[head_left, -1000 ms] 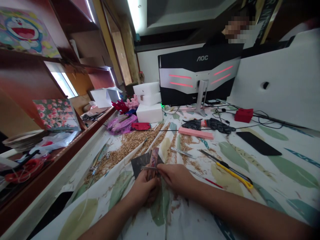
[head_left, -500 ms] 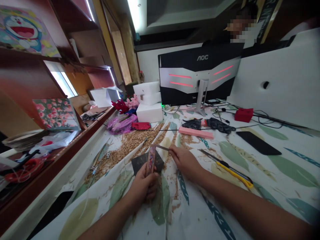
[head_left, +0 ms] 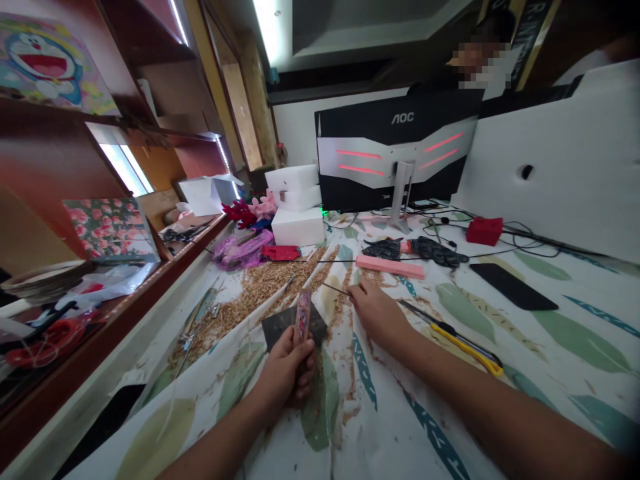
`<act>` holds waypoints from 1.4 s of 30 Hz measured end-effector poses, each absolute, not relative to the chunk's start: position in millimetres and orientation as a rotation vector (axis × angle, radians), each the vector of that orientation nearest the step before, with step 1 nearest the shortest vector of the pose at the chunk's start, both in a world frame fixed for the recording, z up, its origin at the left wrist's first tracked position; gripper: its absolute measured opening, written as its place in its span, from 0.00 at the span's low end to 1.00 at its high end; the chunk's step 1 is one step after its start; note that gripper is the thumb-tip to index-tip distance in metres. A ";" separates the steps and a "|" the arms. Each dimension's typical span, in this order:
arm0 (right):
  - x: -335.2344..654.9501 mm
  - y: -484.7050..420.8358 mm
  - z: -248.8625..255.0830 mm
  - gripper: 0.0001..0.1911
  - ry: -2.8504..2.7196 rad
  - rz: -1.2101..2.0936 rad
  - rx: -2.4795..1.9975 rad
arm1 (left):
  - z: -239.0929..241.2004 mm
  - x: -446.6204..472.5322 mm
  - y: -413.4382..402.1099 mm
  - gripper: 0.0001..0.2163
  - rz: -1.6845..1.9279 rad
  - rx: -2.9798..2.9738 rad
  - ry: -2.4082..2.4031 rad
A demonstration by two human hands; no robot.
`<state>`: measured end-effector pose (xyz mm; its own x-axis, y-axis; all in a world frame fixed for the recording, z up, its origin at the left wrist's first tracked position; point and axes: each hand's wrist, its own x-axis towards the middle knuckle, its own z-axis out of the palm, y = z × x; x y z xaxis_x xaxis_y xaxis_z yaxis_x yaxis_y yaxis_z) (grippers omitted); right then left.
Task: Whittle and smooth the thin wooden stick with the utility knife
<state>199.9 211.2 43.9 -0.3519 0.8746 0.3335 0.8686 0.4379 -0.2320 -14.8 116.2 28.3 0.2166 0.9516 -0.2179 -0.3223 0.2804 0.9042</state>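
Observation:
My left hand (head_left: 293,363) is closed around a narrow wooden strip (head_left: 303,313) with purple and red colouring on its face, held upright. Behind and below it lies a dark square plate (head_left: 273,328) on the cloth. To the right, my right hand (head_left: 377,310) pinches a thin, slender tool (head_left: 336,289), its tip pointing left towards the strip but apart from it. Whether the tool is a file or a blade I cannot tell. Wood shavings (head_left: 260,287) lie heaped beyond my hands.
A yellow utility knife (head_left: 467,347) and a black phone-like slab (head_left: 515,287) lie to the right. Farther back are a pink block (head_left: 390,266), black gloves (head_left: 435,250), a red box (head_left: 484,231), white foam blocks (head_left: 299,227) and a monitor (head_left: 400,150). A person (head_left: 480,53) is behind the monitor.
My right hand has moved slightly right, and the tool's tip has drawn away from the top of the strip. My left hand still holds the strip in nearly the same place.

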 end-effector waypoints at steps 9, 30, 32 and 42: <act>184.0 193.4 48.1 0.12 -2.006 0.552 -1.043 | 34.1 -11.4 116.5 0.16 1.007 0.848 0.932; 172.8 184.7 37.1 0.05 -2.063 1.074 -0.898 | 27.5 -11.7 114.7 0.13 0.964 0.858 0.927; 172.5 181.2 37.9 0.06 -2.097 1.071 -0.858 | 28.2 -11.5 114.9 0.14 0.969 0.847 0.946; 170.6 183.2 26.9 0.15 -1.932 0.959 -0.941 | 32.5 -17.0 122.1 0.15 1.170 0.777 0.917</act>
<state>170.6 183.2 26.9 -0.4322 0.8488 0.3045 0.2711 0.4443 -0.8539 -17.0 122.1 32.5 0.1315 0.9737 -0.1858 -0.4132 0.2242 0.8826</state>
